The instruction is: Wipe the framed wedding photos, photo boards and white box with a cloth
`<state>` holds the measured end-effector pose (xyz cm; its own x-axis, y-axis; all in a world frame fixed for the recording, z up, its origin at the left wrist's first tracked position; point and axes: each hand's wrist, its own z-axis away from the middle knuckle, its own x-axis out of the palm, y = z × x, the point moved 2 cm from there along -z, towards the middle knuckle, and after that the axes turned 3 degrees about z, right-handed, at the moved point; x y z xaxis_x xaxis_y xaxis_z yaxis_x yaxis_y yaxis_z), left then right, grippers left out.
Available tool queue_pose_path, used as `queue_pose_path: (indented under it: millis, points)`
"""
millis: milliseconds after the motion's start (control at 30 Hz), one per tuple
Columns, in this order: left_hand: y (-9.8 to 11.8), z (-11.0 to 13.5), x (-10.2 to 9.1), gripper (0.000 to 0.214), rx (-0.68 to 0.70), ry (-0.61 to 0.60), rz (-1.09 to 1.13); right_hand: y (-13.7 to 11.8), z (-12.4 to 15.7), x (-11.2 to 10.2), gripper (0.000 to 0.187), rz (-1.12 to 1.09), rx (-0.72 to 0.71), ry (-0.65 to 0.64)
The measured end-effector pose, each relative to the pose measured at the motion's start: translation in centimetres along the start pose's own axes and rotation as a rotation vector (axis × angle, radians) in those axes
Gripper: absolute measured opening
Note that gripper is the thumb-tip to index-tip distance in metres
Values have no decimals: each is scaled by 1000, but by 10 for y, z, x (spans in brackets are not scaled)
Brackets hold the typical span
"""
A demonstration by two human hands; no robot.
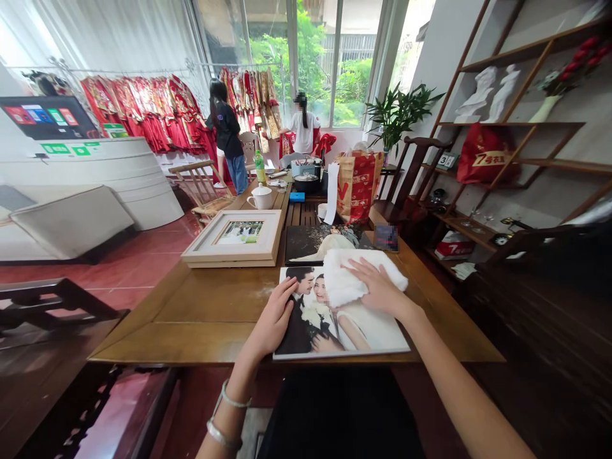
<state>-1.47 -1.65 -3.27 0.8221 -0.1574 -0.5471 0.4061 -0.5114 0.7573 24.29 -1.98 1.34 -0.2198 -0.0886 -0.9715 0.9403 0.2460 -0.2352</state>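
Your photo (306,331), a large print of a couple, lies face up on the table (201,319) right in front of you, near its edge. Take its middle as the clock's centre, with 12 straight ahead. Your left hand (276,315) rests at 9 o'clock, on the photo's left edge, its fingers stretched forward and close together, the thumb a little apart. Your right hand (375,284) lies at 1 o'clock, palm down on a bunched white cloth (342,290), with the fingers spread over it; whether they grip any of it, I cannot tell. The cloth covers the photo's far right corner and overlaps the near side of a dark print (303,239) at 12. At 10 o'clock sits a pale frame (205,239), well apart from your left hand. A lidded cup (261,199) stands beyond it at 11, and a bottle (259,169) farther along. A red and tan bag (363,191) stands upright past the dark print, between 12 and 1. Across the room, two people stand near red garments (143,118), one at 11, the other close to 12.
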Motion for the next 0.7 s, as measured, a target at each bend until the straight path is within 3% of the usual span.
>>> queue_pose_path:
  millis: [100,167,367,467,567,700]
  points:
    - [-1,0,0,41,0,0,-2,4,-14,-2,87,1,20,5]
    - [-1,0,0,41,-2,1,-4,-3,-4,1,89,24,22,9]
    - [0,1,1,41,5,14,-4,-36,79,19,105,120,-21,-15]
    - [-1,1,1,41,-6,14,-4,-45,106,23,110,128,-66,-69]
    - [-2,1,1,41,-6,22,-2,-54,108,21,109,118,-58,-100]
    - [-1,1,1,40,-5,27,15,-80,90,22,106,107,-5,-106]
